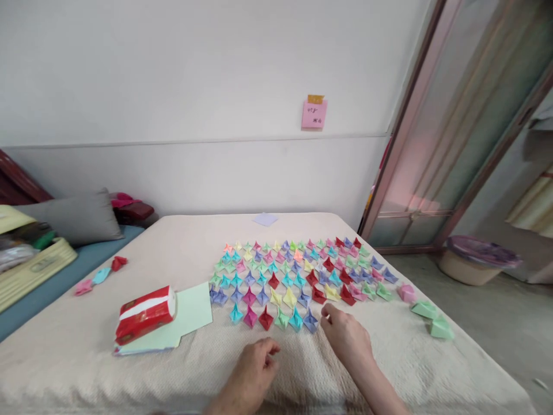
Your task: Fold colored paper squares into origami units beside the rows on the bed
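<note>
Rows of small folded paper boats (287, 297) in many colours spread over the cream cloth. My right hand (345, 334) is curled just right of a blue-purple paper boat (310, 320) at the end of the nearest row. Its fingertips point down, and what they hold, if anything, is hidden. Whether it touches that boat I cannot tell. My left hand (257, 366) hovers nearer to me, below a dark red paper boat (265, 317). Its thumb and forefinger are bent but apart, with nothing seen between them.
Left of the rows, a red tissue pack (147, 314) lies on pale green paper sheets (194, 308). Loose folded pieces (101, 275) sit at far left, others (440, 327) near the right edge. A lilac square (265, 219) lies at the back. A lidded tub (475, 262) stands on the floor.
</note>
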Demonstrator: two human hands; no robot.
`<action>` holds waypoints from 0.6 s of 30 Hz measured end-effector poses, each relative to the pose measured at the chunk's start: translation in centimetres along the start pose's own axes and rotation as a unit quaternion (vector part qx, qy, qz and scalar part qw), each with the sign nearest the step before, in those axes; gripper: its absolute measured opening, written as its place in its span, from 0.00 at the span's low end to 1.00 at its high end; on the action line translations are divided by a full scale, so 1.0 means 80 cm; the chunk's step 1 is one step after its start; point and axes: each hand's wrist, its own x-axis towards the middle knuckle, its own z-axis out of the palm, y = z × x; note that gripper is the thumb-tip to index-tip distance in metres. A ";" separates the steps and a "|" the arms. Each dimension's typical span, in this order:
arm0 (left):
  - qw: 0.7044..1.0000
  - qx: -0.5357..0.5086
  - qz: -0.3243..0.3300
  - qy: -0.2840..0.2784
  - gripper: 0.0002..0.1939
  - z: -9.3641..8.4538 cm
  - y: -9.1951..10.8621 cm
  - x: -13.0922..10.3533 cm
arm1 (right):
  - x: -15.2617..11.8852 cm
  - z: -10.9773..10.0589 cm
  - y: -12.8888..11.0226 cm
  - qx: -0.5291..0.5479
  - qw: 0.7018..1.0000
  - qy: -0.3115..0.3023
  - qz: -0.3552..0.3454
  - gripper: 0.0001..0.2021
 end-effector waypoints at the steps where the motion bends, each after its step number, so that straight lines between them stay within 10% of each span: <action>1: 1.000 0.008 -0.003 -0.002 0.17 0.003 -0.001 0.000 | -0.002 0.004 -0.003 -0.006 1.000 -0.019 -0.010 0.10; 18: 0.997 0.064 0.016 -0.028 0.21 -0.001 0.006 -0.003 | -0.006 0.057 -0.013 -0.083 0.988 -0.085 -0.097 0.14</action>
